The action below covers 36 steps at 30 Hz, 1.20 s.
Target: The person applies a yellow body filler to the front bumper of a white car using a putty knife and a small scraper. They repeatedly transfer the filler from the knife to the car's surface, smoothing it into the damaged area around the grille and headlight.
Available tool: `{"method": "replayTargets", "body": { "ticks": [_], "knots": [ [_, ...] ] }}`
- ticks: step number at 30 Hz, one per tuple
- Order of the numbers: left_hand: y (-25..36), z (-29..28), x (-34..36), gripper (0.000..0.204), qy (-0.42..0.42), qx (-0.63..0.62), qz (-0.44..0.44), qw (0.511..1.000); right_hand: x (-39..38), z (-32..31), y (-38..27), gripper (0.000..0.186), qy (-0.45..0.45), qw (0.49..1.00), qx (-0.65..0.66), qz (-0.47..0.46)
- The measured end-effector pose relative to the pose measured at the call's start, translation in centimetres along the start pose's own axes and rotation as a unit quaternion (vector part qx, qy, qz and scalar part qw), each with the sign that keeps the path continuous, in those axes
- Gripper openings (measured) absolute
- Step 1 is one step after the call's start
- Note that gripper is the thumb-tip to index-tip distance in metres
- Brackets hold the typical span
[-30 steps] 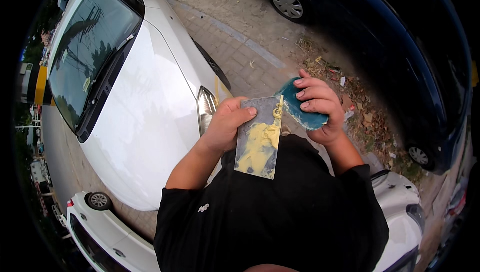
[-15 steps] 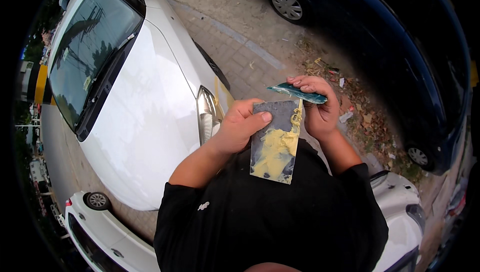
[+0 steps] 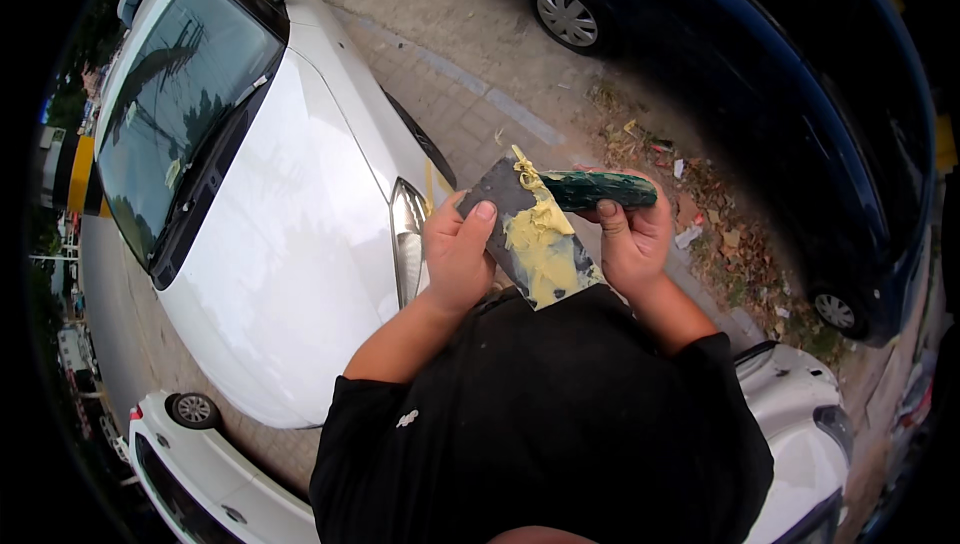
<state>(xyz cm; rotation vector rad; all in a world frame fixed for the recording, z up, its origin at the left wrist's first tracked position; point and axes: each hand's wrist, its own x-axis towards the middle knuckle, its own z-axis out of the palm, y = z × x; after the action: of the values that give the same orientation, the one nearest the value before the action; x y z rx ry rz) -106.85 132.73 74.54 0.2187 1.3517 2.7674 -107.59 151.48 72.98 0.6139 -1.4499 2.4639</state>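
Observation:
My left hand grips a flat, dark grey board by its left edge, thumb on top. Yellow putty is smeared over much of the board and heaped along its far right edge. A dark green, flexible-looking spreader lies pinched in my right hand, thumb on the near side and fingers behind. The spreader's left end meets the board's right edge; whether it touches, I cannot tell. Both things are held in front of my black shirt.
A white car stands close on my left, its headlight beside my left hand. Yellowish marks show near that headlight. A dark blue car is at the right, with leaf litter before it. Another white car is lower left.
The board has turned, its far end swinging left and its near end right. The green spreader has tilted to show more of its face, and my right thumb now lies on its near side.

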Motion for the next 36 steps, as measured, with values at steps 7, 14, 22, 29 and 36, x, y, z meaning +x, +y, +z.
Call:
{"method": "replayTargets", "body": {
  "ticks": [7, 14, 22, 29, 36],
  "knots": [
    [-0.7, 1.6, -1.0, 0.022, 0.006, -0.02, -0.048, 0.999, -1.1, -0.3, 0.1, 0.035, -0.027, 0.994, -0.102, 0.0],
    [0.0, 1.8, -1.0, 0.023, 0.005, -0.019, -0.044, 0.999, -1.1, 1.0, -0.4, 0.034, -0.015, 0.996, -0.082, -0.031],
    [0.6, 1.7, -1.5, 0.021, 0.011, -0.045, -0.056, 0.997, -1.5, 0.8, -0.1, 0.033, -0.026, 0.996, -0.078, -0.047],
    [1.1, 1.9, -1.2, 0.022, 0.022, -0.056, -0.075, 0.995, -1.7, 0.8, -0.3, 0.031, -0.011, 0.995, -0.084, -0.052],
    [0.7, 2.3, -1.2, 0.023, -0.077, -0.041, -0.17, 0.982, -1.0, -0.1, 0.1, 0.023, -0.055, 0.985, -0.145, -0.074]
  ]
}}
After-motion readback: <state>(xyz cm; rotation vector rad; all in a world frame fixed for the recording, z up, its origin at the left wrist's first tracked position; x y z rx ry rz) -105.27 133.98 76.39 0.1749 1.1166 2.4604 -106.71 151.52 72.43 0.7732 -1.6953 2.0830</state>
